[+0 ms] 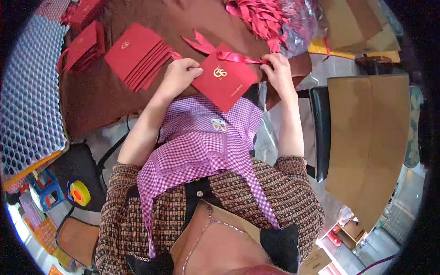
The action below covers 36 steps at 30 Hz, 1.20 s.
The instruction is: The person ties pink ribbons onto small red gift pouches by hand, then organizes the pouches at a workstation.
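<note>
Head view: packet stack, ribbon pile near held packet.

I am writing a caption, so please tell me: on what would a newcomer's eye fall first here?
Probably on the red packet with a gold emblem, upper middle, with the left hand at its edge and the right hand on its ribbon. Next might come the fanned stack of red packets on the brown cloth, to the left, and the bunch of red ribbons at the top, right of centre.
</note>
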Available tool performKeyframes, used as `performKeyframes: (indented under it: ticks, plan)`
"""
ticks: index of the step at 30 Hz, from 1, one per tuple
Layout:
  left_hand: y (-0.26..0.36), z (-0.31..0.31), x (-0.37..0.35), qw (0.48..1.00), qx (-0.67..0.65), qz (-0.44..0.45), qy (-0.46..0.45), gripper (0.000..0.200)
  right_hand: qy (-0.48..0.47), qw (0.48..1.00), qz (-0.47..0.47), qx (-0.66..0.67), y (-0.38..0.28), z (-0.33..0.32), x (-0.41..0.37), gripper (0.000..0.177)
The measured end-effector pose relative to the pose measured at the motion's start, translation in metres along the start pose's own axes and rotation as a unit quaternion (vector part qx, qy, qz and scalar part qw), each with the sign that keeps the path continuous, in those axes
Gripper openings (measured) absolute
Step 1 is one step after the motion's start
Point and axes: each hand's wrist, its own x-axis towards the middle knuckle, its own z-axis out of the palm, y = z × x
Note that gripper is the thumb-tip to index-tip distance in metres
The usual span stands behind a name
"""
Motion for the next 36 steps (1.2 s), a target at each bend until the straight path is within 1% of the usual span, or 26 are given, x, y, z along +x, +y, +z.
performKeyframes:
  ticks: [1, 3, 4, 5, 7, 8, 9, 11, 12, 13, 15, 16, 17, 19, 20, 21, 23, 24, 25, 27, 29, 31, 32, 33, 35, 36]
  plan:
    - [0.001, -0.001, -0.001, 1.0, 0.003, -0.005, 0.005, 0.021, -0.007, 1.0, 0.003, 0.011, 0.004, 0.005, 0.0, 0.013]
    - [0.003, -0.004, -0.003, 1.0, 0.003, 0.007, -0.005, 0.022, 0.007, 1.0, 0.021, 0.017, 0.006, 0.007, -0.002, 0.009]
    - [0.009, -0.007, -0.006, 0.999, -0.034, -0.007, -0.021, 0.021, 0.029, 0.999, 0.024, 0.038, 0.007, 0.006, 0.0, 0.009]
    - [0.006, -0.006, -0.007, 0.999, -0.033, -0.012, -0.017, 0.021, 0.031, 0.987, 0.125, 0.1, 0.006, 0.004, -0.003, 0.008]
    - [-0.003, -0.005, -0.004, 0.999, -0.042, 0.009, -0.033, 0.022, 0.021, 0.933, 0.217, 0.287, 0.0, -0.008, 0.001, 0.009]
    - [-0.007, -0.004, -0.003, 0.998, -0.045, 0.02, -0.039, 0.023, 0.029, 0.873, 0.277, 0.4, -0.011, -0.019, 0.002, 0.011]
    - [-0.008, -0.004, -0.004, 0.998, -0.046, 0.016, -0.037, 0.023, 0.028, 0.812, 0.292, 0.504, -0.011, -0.027, 0.001, 0.012]
    - [-0.004, -0.003, -0.005, 0.999, -0.045, 0.012, -0.017, 0.024, -0.038, 0.708, 0.209, 0.673, 0.012, -0.03, -0.008, 0.019]
    - [-0.002, -0.004, -0.006, 0.999, -0.046, 0.009, -0.016, 0.024, -0.058, 0.68, 0.181, 0.708, 0.004, -0.034, -0.005, 0.023]
    - [0.0, -0.005, -0.006, 0.999, -0.048, 0.002, -0.02, 0.024, -0.06, 0.679, 0.182, 0.708, -0.004, -0.037, -0.004, 0.023]
    - [0.006, -0.006, -0.008, 0.998, -0.05, -0.007, -0.023, 0.024, -0.071, 0.618, 0.125, 0.773, -0.02, -0.04, 0.0, 0.027]
    - [0.01, -0.008, -0.009, 0.999, -0.034, -0.01, -0.021, 0.023, -0.053, 0.627, 0.132, 0.766, -0.025, -0.041, 0.0, 0.033]
    - [0.011, -0.008, -0.01, 1.0, -0.018, -0.013, -0.019, 0.023, -0.056, 0.625, 0.132, 0.767, -0.028, -0.039, 0.002, 0.033]
    - [0.006, -0.007, -0.008, 1.0, -0.012, -0.013, -0.024, 0.023, -0.008, 0.661, 0.103, 0.743, -0.032, -0.034, 0.005, 0.036]
    - [0.003, -0.007, -0.007, 0.999, -0.007, -0.012, -0.03, 0.023, 0.0, 0.683, 0.101, 0.723, -0.033, -0.032, 0.006, 0.03]
    - [0.004, -0.008, -0.007, 0.999, -0.008, -0.014, -0.031, 0.023, -0.001, 0.683, 0.103, 0.723, -0.032, -0.031, 0.006, 0.03]
    - [0.007, -0.01, -0.007, 0.999, 0.023, 0.011, -0.035, 0.023, 0.026, 0.714, 0.088, 0.695, -0.03, -0.028, 0.007, 0.024]
    - [0.002, -0.007, -0.006, 1.0, -0.013, 0.015, -0.017, 0.022, 0.082, 0.758, 0.043, 0.646, -0.027, -0.019, 0.008, 0.021]
    - [0.004, -0.007, -0.005, 1.0, -0.014, 0.015, -0.019, 0.022, 0.083, 0.759, 0.045, 0.645, -0.039, -0.02, 0.013, 0.021]
    - [0.008, -0.005, -0.003, 0.997, -0.075, -0.016, -0.004, 0.023, 0.105, 0.831, -0.02, 0.546, -0.064, -0.024, 0.024, 0.02]
    - [0.008, -0.002, -0.001, 0.997, -0.071, -0.016, 0.01, 0.023, 0.089, 0.827, -0.035, 0.554, -0.081, -0.023, 0.028, 0.022]
    - [0.01, 0.002, 0.0, 0.999, -0.049, 0.001, 0.02, 0.024, 0.035, 0.778, -0.012, 0.627, -0.095, -0.014, 0.025, 0.022]
    - [0.01, 0.004, 0.0, 0.999, -0.051, 0.0, 0.018, 0.024, 0.03, 0.82, 0.011, 0.572, -0.098, -0.007, 0.023, 0.023]
    - [0.01, 0.005, 0.0, 0.998, -0.052, 0.008, 0.02, 0.024, 0.0, 0.86, 0.033, 0.509, -0.108, -0.004, 0.021, 0.018]
    - [0.007, 0.007, 0.0, 0.998, -0.053, 0.014, 0.021, 0.024, -0.053, 0.886, 0.131, 0.441, -0.125, 0.012, 0.017, 0.018]
    - [0.005, 0.007, -0.001, 0.998, -0.058, 0.007, 0.019, 0.024, -0.06, 0.906, 0.132, 0.398, -0.122, 0.025, 0.012, 0.018]
